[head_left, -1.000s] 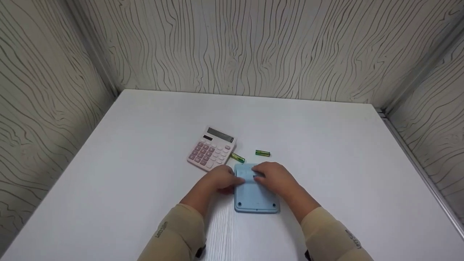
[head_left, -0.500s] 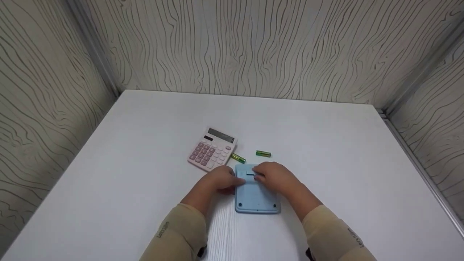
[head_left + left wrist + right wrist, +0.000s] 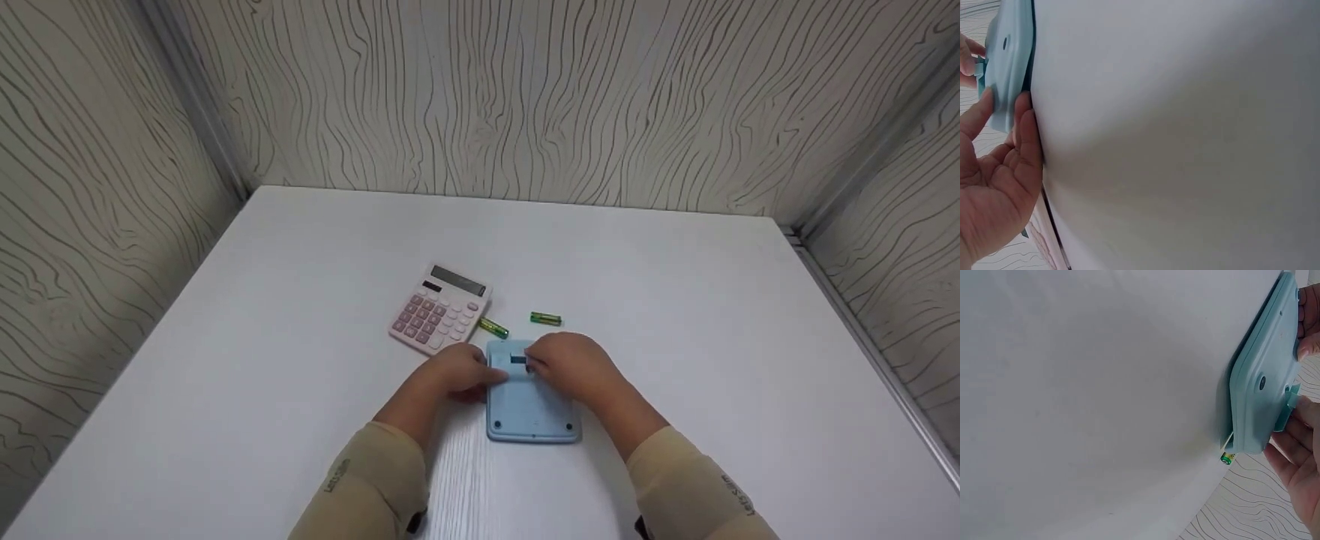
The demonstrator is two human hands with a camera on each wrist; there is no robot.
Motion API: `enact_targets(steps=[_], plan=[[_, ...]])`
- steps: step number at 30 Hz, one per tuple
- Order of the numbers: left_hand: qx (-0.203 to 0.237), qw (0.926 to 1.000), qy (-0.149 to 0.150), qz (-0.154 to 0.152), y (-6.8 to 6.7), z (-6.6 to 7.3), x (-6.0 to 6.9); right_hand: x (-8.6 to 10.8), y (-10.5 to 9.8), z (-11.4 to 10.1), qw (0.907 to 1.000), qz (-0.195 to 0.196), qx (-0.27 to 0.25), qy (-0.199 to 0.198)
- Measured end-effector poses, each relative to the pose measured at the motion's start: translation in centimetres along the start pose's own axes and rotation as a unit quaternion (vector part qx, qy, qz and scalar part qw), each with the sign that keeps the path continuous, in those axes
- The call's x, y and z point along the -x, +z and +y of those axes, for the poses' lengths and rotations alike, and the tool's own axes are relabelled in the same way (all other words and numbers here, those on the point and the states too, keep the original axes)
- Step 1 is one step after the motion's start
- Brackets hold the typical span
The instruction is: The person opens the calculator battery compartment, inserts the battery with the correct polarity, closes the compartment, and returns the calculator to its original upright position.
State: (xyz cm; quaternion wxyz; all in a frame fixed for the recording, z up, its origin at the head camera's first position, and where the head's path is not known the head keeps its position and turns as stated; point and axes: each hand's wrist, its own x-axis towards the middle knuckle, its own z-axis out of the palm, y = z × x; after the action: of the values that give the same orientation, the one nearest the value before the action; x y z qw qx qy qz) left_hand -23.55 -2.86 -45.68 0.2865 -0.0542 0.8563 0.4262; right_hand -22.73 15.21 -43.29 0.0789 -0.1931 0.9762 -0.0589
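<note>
A light blue calculator (image 3: 529,405) lies back side up on the white table. My left hand (image 3: 459,369) grips its left edge, thumb on the back and fingers along the side and underneath. At the upper part of the back, my right hand (image 3: 570,366) pinches the blue battery cover (image 3: 1286,410) between thumb and fingers. The cover stands tilted up from the back in the right wrist view. Beside it a dark battery slot (image 3: 518,360) shows, partly hidden by the right hand. Two green batteries (image 3: 494,328) lie just beyond the calculator.
A pink calculator (image 3: 439,309) lies keys up to the left, close to the left hand and touching or nearly touching one battery. Wood-patterned panels (image 3: 480,97) wall in the table (image 3: 675,300) at the back and sides.
The battery cover has come up from the calculator's back, and the dark slot shows more. My right fingers have drawn closer together; the left hand keeps its hold.
</note>
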Motion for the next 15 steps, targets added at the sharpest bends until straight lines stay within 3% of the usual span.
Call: enact_targets(steps=[6,15], plan=[[0.009,0.9999,-0.004,-0.004,0.03,-0.02,-0.20,-0.09,0.00,-0.06,0.9987,0.044,0.018,-0.020],[0.017,0.9998,-0.007,-0.003,0.01,-0.04,-0.17,0.15,-0.11,-0.24,0.9970,0.067,0.026,-0.026]])
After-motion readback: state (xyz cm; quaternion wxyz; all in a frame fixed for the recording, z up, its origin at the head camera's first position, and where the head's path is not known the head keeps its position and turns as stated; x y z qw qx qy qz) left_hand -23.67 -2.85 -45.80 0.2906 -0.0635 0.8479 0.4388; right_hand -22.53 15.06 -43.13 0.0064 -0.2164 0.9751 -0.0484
